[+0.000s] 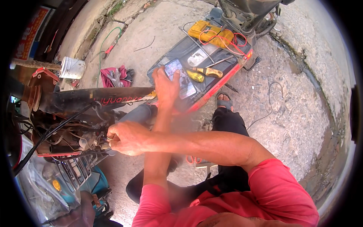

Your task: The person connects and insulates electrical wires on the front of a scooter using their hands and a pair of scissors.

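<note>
My arms cross, the right forearm passing over the left. My left hand point(166, 85) reaches forward to a phone point(174, 67) with a lit screen, its thumb and fingers at the phone's edges. The phone is over the dark ribbed footboard point(166, 56). My right hand point(128, 138) is at the left, closed in a pinch against wires and small parts point(89, 142) under the black frame tube point(75, 99) of a two-wheeled vehicle. What its fingertips hold is too small to make out.
On the footboard lie a yellow multimeter point(206, 32) with red leads and yellow-handled tools point(194, 75). A white bucket point(72, 68) and a maroon cloth bundle point(115, 76) stand left. Orange-handled scissors point(193, 159) lie by my legs. A black cable point(270, 100) lies on the concrete.
</note>
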`<act>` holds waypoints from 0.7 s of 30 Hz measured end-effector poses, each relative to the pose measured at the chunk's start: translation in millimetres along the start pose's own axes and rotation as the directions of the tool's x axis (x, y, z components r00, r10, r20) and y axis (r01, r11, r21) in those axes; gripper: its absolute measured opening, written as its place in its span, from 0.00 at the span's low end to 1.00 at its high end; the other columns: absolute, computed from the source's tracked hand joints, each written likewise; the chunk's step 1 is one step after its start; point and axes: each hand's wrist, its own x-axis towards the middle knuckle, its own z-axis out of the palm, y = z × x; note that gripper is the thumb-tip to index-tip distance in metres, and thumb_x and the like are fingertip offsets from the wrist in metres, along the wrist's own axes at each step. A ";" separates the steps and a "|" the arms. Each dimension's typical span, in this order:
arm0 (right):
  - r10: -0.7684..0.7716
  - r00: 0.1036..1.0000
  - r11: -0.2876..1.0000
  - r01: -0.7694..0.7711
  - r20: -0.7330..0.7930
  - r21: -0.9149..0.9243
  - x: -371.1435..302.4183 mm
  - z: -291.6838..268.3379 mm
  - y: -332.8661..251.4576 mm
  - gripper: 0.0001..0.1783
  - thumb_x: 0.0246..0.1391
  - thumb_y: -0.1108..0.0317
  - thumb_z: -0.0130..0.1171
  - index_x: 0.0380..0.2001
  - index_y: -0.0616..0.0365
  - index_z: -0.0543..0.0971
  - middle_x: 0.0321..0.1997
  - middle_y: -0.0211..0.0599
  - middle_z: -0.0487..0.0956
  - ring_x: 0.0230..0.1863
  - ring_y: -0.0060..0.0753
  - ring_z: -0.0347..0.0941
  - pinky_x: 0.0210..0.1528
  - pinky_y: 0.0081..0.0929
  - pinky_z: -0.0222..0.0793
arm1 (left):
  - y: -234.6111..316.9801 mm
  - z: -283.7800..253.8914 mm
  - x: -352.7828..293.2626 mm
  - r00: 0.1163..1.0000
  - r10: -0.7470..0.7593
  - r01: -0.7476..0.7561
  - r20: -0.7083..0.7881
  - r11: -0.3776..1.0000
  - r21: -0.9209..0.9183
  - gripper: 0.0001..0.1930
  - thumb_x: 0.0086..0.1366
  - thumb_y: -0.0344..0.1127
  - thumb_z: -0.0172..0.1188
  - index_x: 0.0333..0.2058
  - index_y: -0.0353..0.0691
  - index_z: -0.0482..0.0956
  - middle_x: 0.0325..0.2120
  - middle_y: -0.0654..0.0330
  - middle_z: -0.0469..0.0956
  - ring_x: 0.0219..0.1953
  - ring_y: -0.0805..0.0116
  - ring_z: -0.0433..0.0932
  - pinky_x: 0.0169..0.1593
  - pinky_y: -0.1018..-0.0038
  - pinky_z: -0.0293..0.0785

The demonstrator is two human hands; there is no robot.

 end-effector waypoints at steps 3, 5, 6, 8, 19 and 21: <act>0.015 1.000 1.000 -0.015 0.014 -0.002 -0.1 -1.4 -0.5 0.13 0.55 0.65 0.62 0.39 0.64 0.83 0.32 0.48 0.86 0.35 0.53 0.84 0.37 0.45 0.76 | -2.4 1.2 0.7 1.000 0.007 -0.008 0.017 0.999 0.032 0.34 0.67 0.49 0.66 0.59 0.23 0.72 0.59 0.34 0.69 0.63 0.37 0.69 0.67 0.53 0.66; 0.014 1.000 1.000 -0.014 0.019 -0.015 0.3 -1.4 0.4 0.13 0.55 0.65 0.62 0.39 0.64 0.82 0.32 0.48 0.86 0.35 0.54 0.84 0.38 0.46 0.76 | -1.5 0.9 1.4 0.999 -0.003 0.000 0.038 0.998 0.068 0.35 0.67 0.50 0.66 0.59 0.23 0.73 0.59 0.33 0.69 0.64 0.36 0.69 0.67 0.53 0.66; 0.007 1.000 1.000 -0.006 0.017 -0.025 1.1 -0.1 2.7 0.13 0.55 0.65 0.62 0.39 0.64 0.82 0.32 0.48 0.86 0.35 0.54 0.84 0.38 0.46 0.76 | -2.2 1.2 1.8 0.999 -0.008 0.005 0.045 0.997 0.077 0.35 0.67 0.51 0.66 0.59 0.23 0.73 0.60 0.33 0.68 0.64 0.36 0.69 0.68 0.53 0.66; -0.003 1.000 0.999 0.003 0.013 -0.035 1.4 1.0 3.7 0.13 0.55 0.65 0.62 0.39 0.64 0.82 0.32 0.49 0.86 0.36 0.54 0.84 0.38 0.46 0.76 | -4.1 2.0 2.9 0.998 -0.019 0.013 0.058 0.995 0.098 0.36 0.67 0.52 0.65 0.60 0.23 0.73 0.61 0.32 0.68 0.64 0.36 0.69 0.68 0.53 0.66; -0.007 1.000 1.000 0.007 -0.009 -0.003 0.4 2.8 2.7 0.12 0.55 0.65 0.62 0.37 0.63 0.82 0.30 0.49 0.85 0.35 0.55 0.83 0.38 0.47 0.76 | 2.8 -11.0 15.7 0.949 -0.260 0.302 0.180 0.914 -0.272 0.36 0.70 0.44 0.63 0.67 0.24 0.65 0.64 0.35 0.70 0.65 0.46 0.74 0.67 0.59 0.70; 0.010 1.000 1.000 -0.010 0.010 -0.014 -1.8 -1.5 -2.6 0.12 0.54 0.65 0.62 0.38 0.63 0.82 0.30 0.49 0.85 0.35 0.55 0.84 0.38 0.47 0.76 | -5.5 -12.7 17.5 0.937 -0.272 0.337 0.219 0.867 -0.367 0.35 0.71 0.43 0.62 0.68 0.24 0.64 0.65 0.37 0.71 0.65 0.50 0.74 0.67 0.61 0.70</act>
